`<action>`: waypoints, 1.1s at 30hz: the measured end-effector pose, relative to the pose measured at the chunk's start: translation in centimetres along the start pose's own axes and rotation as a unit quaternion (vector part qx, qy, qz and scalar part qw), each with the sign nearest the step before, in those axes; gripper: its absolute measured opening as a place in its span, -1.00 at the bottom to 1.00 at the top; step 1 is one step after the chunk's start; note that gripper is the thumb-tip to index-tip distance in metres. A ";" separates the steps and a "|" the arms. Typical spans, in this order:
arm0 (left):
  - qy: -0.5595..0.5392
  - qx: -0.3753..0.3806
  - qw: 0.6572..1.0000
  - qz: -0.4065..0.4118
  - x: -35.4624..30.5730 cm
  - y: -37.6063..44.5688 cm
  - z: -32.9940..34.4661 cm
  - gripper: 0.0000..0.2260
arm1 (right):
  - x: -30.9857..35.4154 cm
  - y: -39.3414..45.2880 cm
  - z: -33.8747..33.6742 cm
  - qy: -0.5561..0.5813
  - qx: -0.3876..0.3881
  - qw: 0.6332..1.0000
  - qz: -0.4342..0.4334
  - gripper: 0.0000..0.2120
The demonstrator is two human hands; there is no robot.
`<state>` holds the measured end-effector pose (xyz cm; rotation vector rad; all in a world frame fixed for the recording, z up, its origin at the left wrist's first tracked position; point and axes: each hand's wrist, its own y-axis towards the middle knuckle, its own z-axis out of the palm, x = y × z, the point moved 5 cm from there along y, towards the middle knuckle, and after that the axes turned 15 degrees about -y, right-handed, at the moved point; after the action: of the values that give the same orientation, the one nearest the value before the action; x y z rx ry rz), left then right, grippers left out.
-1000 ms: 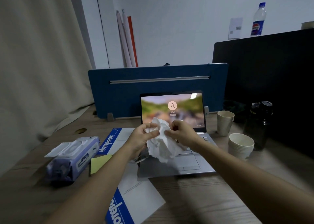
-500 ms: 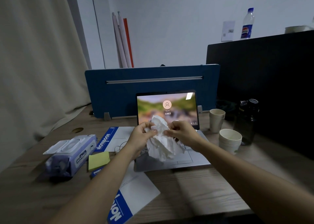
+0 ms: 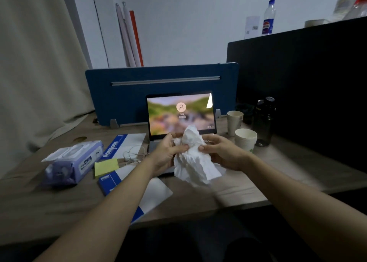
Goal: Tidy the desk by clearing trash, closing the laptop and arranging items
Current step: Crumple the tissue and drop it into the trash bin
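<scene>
Tissue sits crumpled in front of the laptop, our left hand and right hand both clamped on it. We judge little done: laptop open, cups and notebooks unsorted on the worktop.

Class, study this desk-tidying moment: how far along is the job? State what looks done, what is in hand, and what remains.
Done: nothing visibly finished. In hand: the left hand and right hand grip a crumpled white tissue above the desk. Left: the silver laptop is open with its screen lit; the blue-and-white notebooks, yellow sticky-note pad, purple wet-wipes pack, tangled white cable and paper cups need arranging.
</scene>
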<state>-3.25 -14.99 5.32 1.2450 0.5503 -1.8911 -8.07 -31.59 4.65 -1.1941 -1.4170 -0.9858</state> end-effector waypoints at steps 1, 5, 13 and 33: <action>0.011 -0.005 1.000 -0.001 0.4 -0.2 0.4 -0.61 | -0.3 -0.5 -0.2 0.010 -0.011 1.000 0.000 -0.54; 0.068 -0.013 0.997 -0.021 3.4 -1.2 2.3 -0.67 | -2.6 -3.7 -1.2 0.017 -0.035 0.999 -0.001 -0.64; 0.032 0.081 0.993 -0.075 9.1 -2.6 8.7 -0.61 | -6.1 -11.4 -4.5 0.043 -0.034 0.998 0.012 -0.59; 0.217 0.151 0.963 -0.052 24.1 -3.6 16.0 -0.62 | -17.0 -24.0 -9.4 0.043 -0.111 0.989 0.085 -0.79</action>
<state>-20.06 -33.24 -9.90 1.8882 0.5731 -1.8401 -29.65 -47.91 -10.11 -1.3933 -1.1393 -1.0808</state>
